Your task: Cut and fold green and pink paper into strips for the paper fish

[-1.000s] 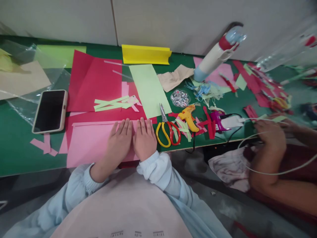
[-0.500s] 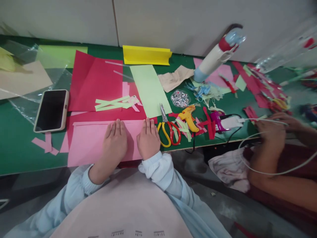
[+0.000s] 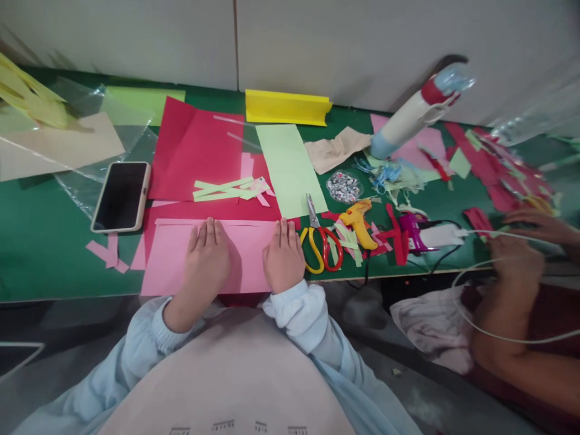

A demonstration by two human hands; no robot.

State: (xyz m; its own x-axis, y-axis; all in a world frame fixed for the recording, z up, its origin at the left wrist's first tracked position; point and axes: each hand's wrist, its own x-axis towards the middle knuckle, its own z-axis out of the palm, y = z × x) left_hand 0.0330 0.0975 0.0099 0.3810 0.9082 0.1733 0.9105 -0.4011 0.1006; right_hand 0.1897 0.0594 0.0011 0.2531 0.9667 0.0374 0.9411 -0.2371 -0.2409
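A pink sheet [image 3: 247,260] lies near the table's front edge, with a narrow fold along its far side. My left hand [image 3: 207,257] rests flat on it, fingertips at the folded strip. My right hand [image 3: 284,254] presses on the sheet's right end, its fingers stretched forward. Neither hand grasps anything. Red paper [image 3: 194,154] lies under and beyond the pink sheet, with pale green strips [image 3: 222,190] on top. Just right of my right hand are scissors [image 3: 319,238] with one yellow and one red handle.
A phone [image 3: 121,196] lies on the green table [image 3: 49,254] at the left. Rightward are a yellow glue gun [image 3: 360,223], a dish of beads [image 3: 344,186] and a tall bottle [image 3: 408,118]. Another person's hands [image 3: 521,248] are at the far right.
The view has shifted, so the table items appear farther right. My left hand has slid a little to the left along the pink sheet; my right hand stays at its right end.
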